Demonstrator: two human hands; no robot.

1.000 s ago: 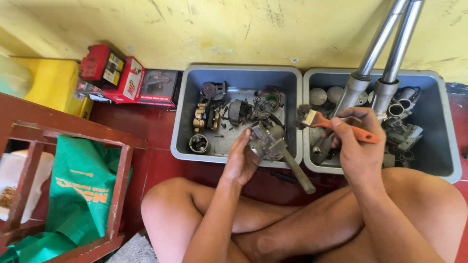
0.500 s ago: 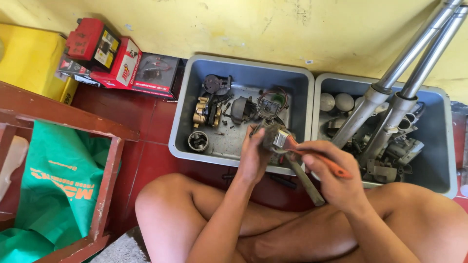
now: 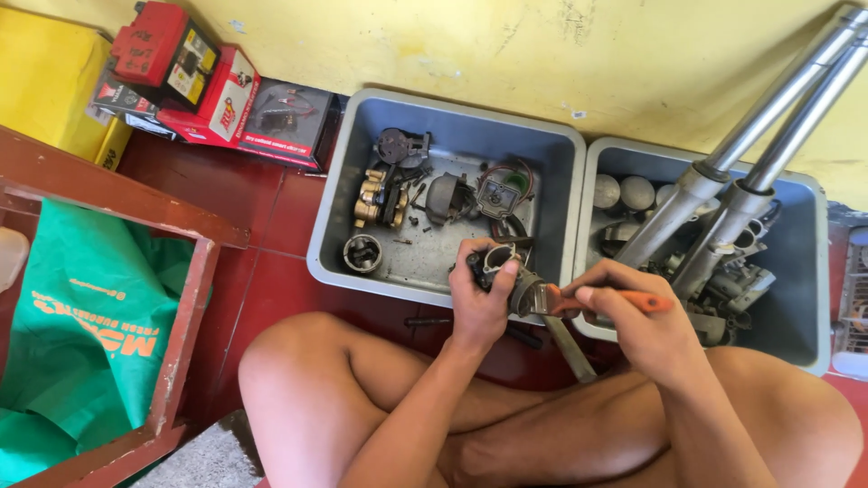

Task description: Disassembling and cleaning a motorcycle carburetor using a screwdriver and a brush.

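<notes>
While we sit cross-legged on the red floor [image 3: 271, 235], our left hand [image 3: 477, 303] is wrapped around a small grey engine part [image 3: 506, 271], fingers curled behind it and thumb pressed on its front. The part sits just over the near rim of the left tub [image 3: 452, 136], at about 6 o'clock from the tub's middle.

Our right hand [image 3: 637, 321] is closed on a brush [image 3: 579, 300] with an orange handle — the bristle end touches the part's right side, at 3 o'clock from it. A flat grey bar [image 3: 568, 348] slants down from under the part toward 5 o'clock, over our legs.

In the left tub lie loose pieces: a brass caliper [image 3: 378, 199] at 9 o'clock, a ring-shaped part [image 3: 362, 253] at 7 o'clock, a dark round part [image 3: 398, 145] at 11 o'clock, and a square housing [image 3: 497, 192] at 3 o'clock.

The right tub [image 3: 814, 271] stands touching the left one. Two fork tubes [image 3: 750, 154] lean out of it toward 1 o'clock against the yellow wall [image 3: 542, 45], with two round metal domes [image 3: 622, 192] beside their lower ends.

At 10 o'clock from the left tub — red boxes [image 3: 217, 90] stacked along the wall, next to a yellow box [image 3: 45, 81]. At 8 o'clock stands a wooden frame [image 3: 181, 316] holding a green bag [image 3: 81, 316].
</notes>
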